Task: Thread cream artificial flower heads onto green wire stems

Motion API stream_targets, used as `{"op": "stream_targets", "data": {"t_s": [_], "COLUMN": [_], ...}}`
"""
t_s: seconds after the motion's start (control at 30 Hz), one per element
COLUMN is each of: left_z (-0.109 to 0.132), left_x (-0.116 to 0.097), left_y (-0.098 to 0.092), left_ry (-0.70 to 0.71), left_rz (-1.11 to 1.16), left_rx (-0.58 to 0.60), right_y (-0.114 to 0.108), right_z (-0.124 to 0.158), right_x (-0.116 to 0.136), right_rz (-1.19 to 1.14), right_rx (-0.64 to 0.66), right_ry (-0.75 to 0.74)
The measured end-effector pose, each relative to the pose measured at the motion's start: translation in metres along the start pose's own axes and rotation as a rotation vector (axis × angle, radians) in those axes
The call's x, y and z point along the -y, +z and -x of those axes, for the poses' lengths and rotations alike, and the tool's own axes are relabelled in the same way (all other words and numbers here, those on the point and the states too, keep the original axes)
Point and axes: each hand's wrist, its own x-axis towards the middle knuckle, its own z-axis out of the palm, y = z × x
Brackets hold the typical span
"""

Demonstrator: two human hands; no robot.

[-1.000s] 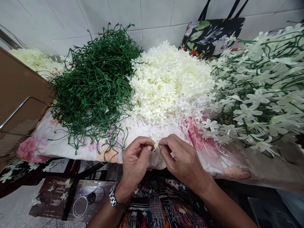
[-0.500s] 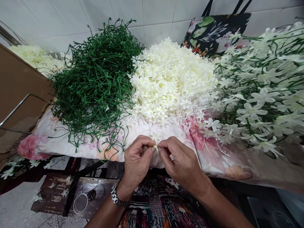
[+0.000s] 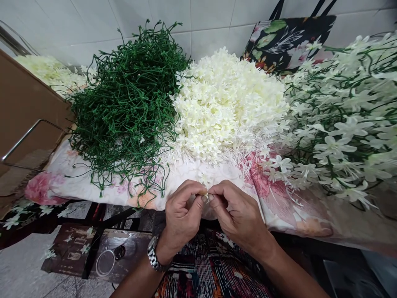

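Observation:
Thumb and forefinger of my left hand [image 3: 185, 210] pinch a small white flower [image 3: 205, 180] at its base, near the front edge of the cloth. My right hand [image 3: 236, 207] pinches the same flower base from the other side, its fingertips against those of my left. The petals point away from me; the lower end is mostly hidden by fingertips. Beyond my hands lies a heap of loose cream-white blossoms [image 3: 226, 103]. To its left is a tangled pile of green stems [image 3: 127, 99]. White flowers on green stems [image 3: 344, 132] fill the right side.
A floral cloth [image 3: 182, 174] covers the work surface. At the left stand a cardboard box [image 3: 27, 120] and a metal wire handle [image 3: 23, 140]. A dark floral bag [image 3: 288, 41] leans on the tiled wall. Below left, a wooden stool [image 3: 124, 244] bears a clear ring.
Both hands stay together at the flower; their fingertips have closed in tighter around its base. The whole view has shifted slightly.

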Motion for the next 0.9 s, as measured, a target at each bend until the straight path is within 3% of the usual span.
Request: {"op": "stream_targets", "data": {"t_s": [0.3, 0.53, 0.63, 0.73, 0.8, 0.9], "left_z": [-0.001, 0.005, 0.004, 0.002, 0.000, -0.003], "left_x": [-0.001, -0.007, -0.008, -0.007, -0.004, 0.002], "left_y": [-0.001, 0.002, -0.003, -0.021, -0.037, -0.056], "left_ry": [-0.133, -0.089, -0.011, 0.136, 0.225, 0.188], "left_rz": [0.086, -0.001, -0.098, -0.335, -0.629, -1.087], "left_rx": [-0.040, -0.052, 0.006, -0.025, -0.139, -0.163], "right_y": [-0.005, -0.006, -0.007, -0.012, -0.017, -0.020], "right_z": [-0.003, -0.004, -0.004, -0.004, -0.005, -0.006], "right_x": [-0.004, -0.008, -0.011, -0.018, -0.023, -0.029], "right_rz": [-0.074, -0.123, -0.075, 0.011, 0.072, 0.136], "right_rx": [0.051, 0.113, 0.104, 0.055, 0.010, -0.034], "right_ry": [0.001, -0.068, -0.089, -0.090, -0.082, -0.109]}}
